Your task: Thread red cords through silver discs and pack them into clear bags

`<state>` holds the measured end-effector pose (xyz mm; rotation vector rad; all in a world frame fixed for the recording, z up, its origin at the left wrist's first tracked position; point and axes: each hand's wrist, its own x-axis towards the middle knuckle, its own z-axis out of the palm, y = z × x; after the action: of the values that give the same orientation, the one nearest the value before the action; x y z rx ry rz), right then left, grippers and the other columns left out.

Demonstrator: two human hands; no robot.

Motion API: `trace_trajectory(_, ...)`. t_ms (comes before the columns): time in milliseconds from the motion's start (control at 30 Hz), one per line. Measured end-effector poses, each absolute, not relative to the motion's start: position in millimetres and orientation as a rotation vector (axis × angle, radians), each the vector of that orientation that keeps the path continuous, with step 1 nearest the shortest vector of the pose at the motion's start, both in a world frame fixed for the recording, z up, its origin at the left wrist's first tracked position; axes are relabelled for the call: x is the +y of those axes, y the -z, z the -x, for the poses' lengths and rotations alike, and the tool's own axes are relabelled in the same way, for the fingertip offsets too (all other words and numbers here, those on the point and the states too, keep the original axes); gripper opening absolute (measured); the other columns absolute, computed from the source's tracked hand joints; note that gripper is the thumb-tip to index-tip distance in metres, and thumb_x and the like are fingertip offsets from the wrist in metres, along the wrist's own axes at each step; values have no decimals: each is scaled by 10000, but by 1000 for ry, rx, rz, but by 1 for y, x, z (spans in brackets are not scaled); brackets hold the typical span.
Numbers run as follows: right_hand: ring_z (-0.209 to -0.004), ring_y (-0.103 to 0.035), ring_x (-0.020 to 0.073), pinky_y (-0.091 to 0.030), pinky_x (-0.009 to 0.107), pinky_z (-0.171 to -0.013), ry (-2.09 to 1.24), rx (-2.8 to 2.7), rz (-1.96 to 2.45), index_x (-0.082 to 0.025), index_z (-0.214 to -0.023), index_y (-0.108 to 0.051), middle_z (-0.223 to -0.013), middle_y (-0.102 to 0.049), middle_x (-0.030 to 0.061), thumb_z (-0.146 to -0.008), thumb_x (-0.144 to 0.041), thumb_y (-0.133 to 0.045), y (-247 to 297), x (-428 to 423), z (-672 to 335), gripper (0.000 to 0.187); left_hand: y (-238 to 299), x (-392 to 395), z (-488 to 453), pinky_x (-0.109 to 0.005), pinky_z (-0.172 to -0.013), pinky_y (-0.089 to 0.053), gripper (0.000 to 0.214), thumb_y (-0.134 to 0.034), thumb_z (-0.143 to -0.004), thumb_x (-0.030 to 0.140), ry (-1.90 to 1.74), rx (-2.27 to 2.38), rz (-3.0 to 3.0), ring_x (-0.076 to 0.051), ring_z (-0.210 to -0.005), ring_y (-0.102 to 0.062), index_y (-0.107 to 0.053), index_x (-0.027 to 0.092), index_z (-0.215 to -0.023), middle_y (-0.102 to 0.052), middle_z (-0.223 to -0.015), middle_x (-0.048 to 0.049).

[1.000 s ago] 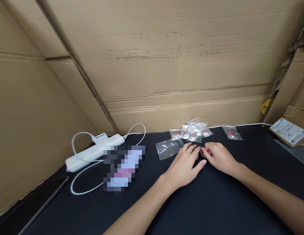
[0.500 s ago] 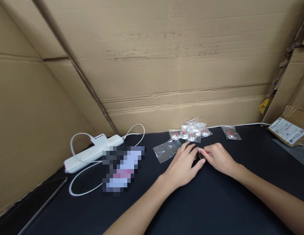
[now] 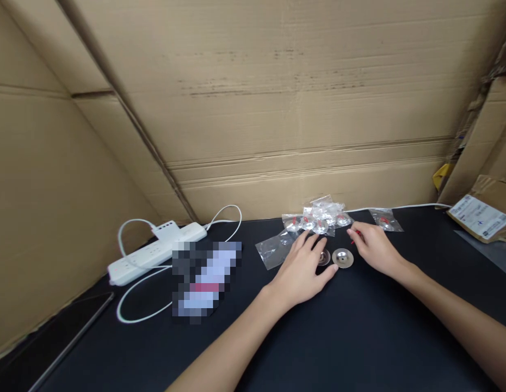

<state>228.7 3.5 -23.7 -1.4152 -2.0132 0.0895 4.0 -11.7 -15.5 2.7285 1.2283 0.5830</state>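
A small round metal disc point(image 3: 343, 258), domed with a hole in its middle like a finger cymbal, lies flat on the black table. Close to its left is a second metal disc point(image 3: 325, 257), partly covered by the fingers of my left hand point(image 3: 302, 267). That hand rests palm down with its fingers spread, the thumb tip by the rim of the first disc. Up and to the right of the discs, my right hand point(image 3: 374, 246) is closed in a pinch on a small red cord point(image 3: 356, 234), most of which its fingers hide.
Clear bags point(image 3: 321, 209) with more discs and red cords are piled by the cardboard wall point(image 3: 297, 109). One bagged disc point(image 3: 384, 221) lies apart, and a flat clear bag point(image 3: 273, 250) is left. A white power strip point(image 3: 142, 260) with cables and a labelled carton point(image 3: 481, 212) flank them.
My right hand has moved up and right, away from the first disc, with the red cord in its fingers. The disc now lies uncovered. My left hand has shifted slightly left.
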Motion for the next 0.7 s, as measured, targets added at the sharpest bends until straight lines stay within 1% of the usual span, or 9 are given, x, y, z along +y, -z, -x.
trace_trajectory(67,-651,-553,183,-387,297,-638,-7,-2018,1443,-175,-749,-600,-714,-584,46,-967,-273,-430,23,9,-240,292,13,-9,-1,-522,-1126,-291,622,-519,-872,540,-569,1217,-2744,-344,-1409,-249,-501,142,-1350,-465,-1433,-137)
trace_trajectory(167,-688,-563,193,-415,312,-670,30,-2066,1465,-166,-872,-695,-779,-594,65,-951,-234,-452,25,14,-250,265,7,-5,4,-505,-1111,-314,580,-570,-842,519,-584,1170,-2758,-332,-1371,-314,-559,146,-1286,-520,-1370,-135)
trace_trajectory(267,-762,-582,207,-454,329,-717,-8,-2151,1464,-166,-963,-710,-862,-605,87,-934,-206,-476,29,14,-252,239,1,-3,7,-455,-1062,-379,503,-599,-833,471,-624,1125,-2731,-301,-1275,-424,-599,155,-1224,-588,-1251,-121)
trace_trajectory(333,-847,-586,232,-470,358,-780,-5,-2199,1454,-165,-994,-703,-900,-609,99,-919,-218,-515,29,11,-248,209,-1,-2,8,-427,-1013,-418,430,-608,-833,437,-631,1109,-2710,-283,-1187,-486,-631,163,-1163,-619,-1156,-106)
trace_trajectory(467,-961,-556,271,-455,429,-872,65,-2162,1385,-165,-1006,-688,-955,-616,113,-906,-282,-565,17,1,-237,197,-2,0,9,-427,-949,-438,350,-616,-836,400,-628,1100,-2705,-278,-1077,-529,-651,188,-1112,-638,-1037,-83)
trace_trajectory(533,-948,-562,262,-466,423,-861,-37,-2187,1300,-188,-1057,-672,-991,-618,104,-877,-366,-620,9,-6,-233,259,-1,1,9,-431,-920,-445,333,-617,-838,394,-616,1100,-2709,-280,-1042,-538,-653,195,-1103,-638,-1002,-77)
trace_trajectory(633,-924,-581,232,-483,374,-834,-294,-2323,1169,-214,-1188,-615,-1058,-605,89,-813,-434,-693,2,-14,-230,442,1,0,9,-432,-884,-457,361,-624,-828,417,-604,1121,-2711,-286,-1011,-541,-651,187,-1106,-629,-978,-83)
trace_trajectory(667,-917,-584,224,-483,359,-824,-349,-2359,1153,-216,-1190,-612,-1049,-601,83,-809,-427,-698,2,-15,-229,444,1,0,8,-434,-878,-459,391,-628,-823,432,-601,1130,-2713,-290,-1008,-539,-644,182,-1123,-625,-978,-85)
trace_trajectory(700,-905,-585,216,-481,345,-812,-387,-2384,1150,-216,-1161,-625,-1020,-598,73,-816,-408,-694,2,-16,-229,400,1,-1,8,-433,-871,-462,410,-630,-820,445,-592,1135,-2718,-291,-1005,-537,-640,180,-1132,-621,-974,-86)
